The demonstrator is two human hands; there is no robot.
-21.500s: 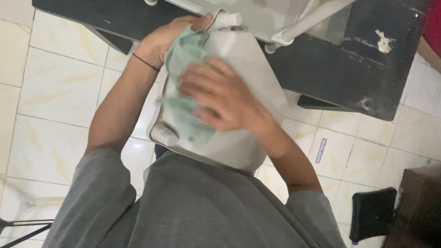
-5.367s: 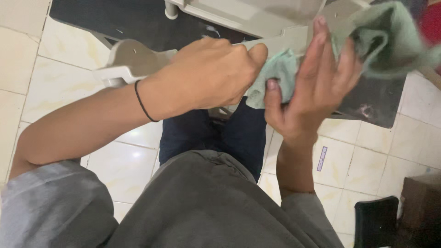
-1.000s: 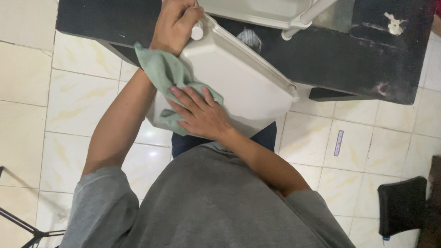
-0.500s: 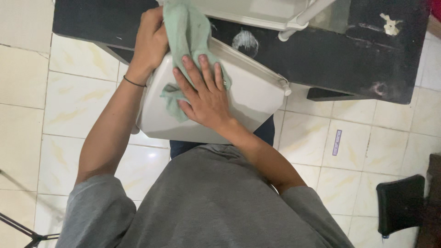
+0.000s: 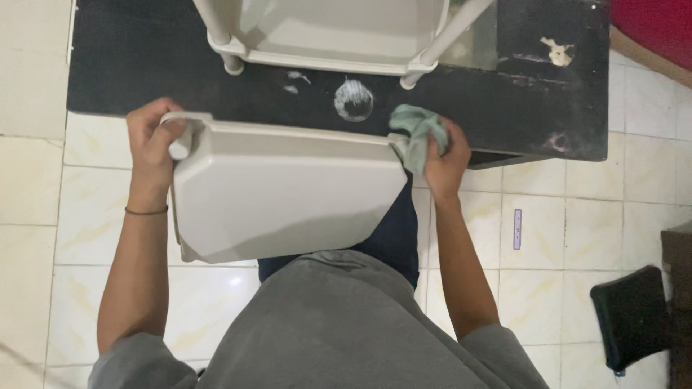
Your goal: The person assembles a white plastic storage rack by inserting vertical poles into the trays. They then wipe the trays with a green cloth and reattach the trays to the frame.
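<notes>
Clearly both hands are occupied with one pale grey plastic panel (image 5: 288, 191), a broad flat piece held out in front of the person's body, partly over their lap and partly against the near edge of the black desk (image 5: 144, 65). The left hand (image 5: 151, 148) is wrapped shut around the panel's upper left corner, fingers curled over a short round stub there, and carries that end. The right hand (image 5: 443, 162) is closed on a bunched pale green cloth (image 5: 418, 130) and presses it against the panel's upper right corner, so the cloth lies between palm and plastic. The panel's long axis runs left to right, from one hand to the other, with its top edge along the desk and its lower edge sloping down toward the grey shirt (image 5: 339, 324). Each hand sits at its own end, so neither is nearer to the middle; the broad face between them is bare. Beyond the panel, on the desk, stands a second pale plastic piece with round legs (image 5: 331, 32), just apart from the held one, and a whitish smudge (image 5: 353, 99) marks the dark surface between them. Cream floor tiles (image 5: 36, 216) show on both sides.
</notes>
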